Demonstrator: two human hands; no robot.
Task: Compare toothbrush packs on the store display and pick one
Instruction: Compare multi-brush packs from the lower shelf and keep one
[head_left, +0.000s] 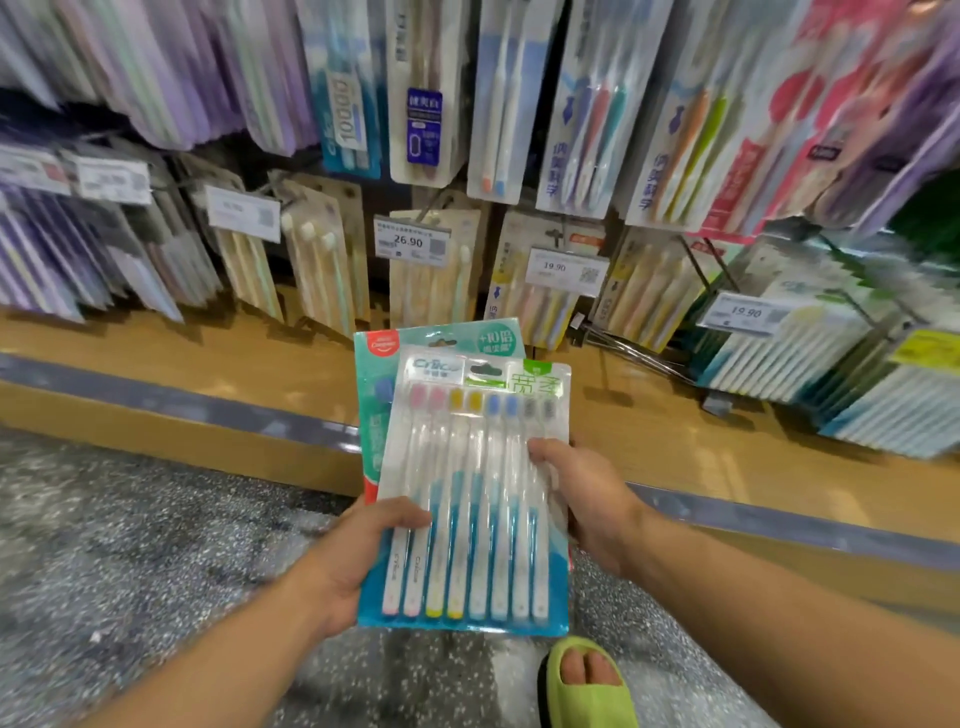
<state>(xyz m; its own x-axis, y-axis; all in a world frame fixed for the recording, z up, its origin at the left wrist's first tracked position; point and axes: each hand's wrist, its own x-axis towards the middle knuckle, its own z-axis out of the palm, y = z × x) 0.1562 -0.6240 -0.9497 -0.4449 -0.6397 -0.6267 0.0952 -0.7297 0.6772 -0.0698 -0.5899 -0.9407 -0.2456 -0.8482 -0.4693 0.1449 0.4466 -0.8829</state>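
Across the whole back of the view hangs the store display (519, 156), rows of toothbrush packs on hooks above a wooden shelf (156, 353); price tags reading 26.90 (410, 242) and 19.90 (563, 270) hang among the lower row, and a second 19.90 tag (745, 313) sits towards the right end of the shelf; below the shelf's front edge lies speckled grey floor (130, 545), where a foot in a green slipper (584, 686) shows at the bottom of the view; in front of the shelf, held up over the floor, is the front toothbrush pack (467, 509), a teal-edged card with 8 brushes side by side, their heads pink, yellow, blue and grey in pairs; behind it, touching and offset to the left and up, is the rear toothbrush pack (379, 364), green with a red logo at its top left corner; the left hand (358, 551) holds the packs at their left edge, thumb curled over the front; the right hand (587, 499) grips the right edge, thumb pressed on the front pack, its fingers hidden behind.
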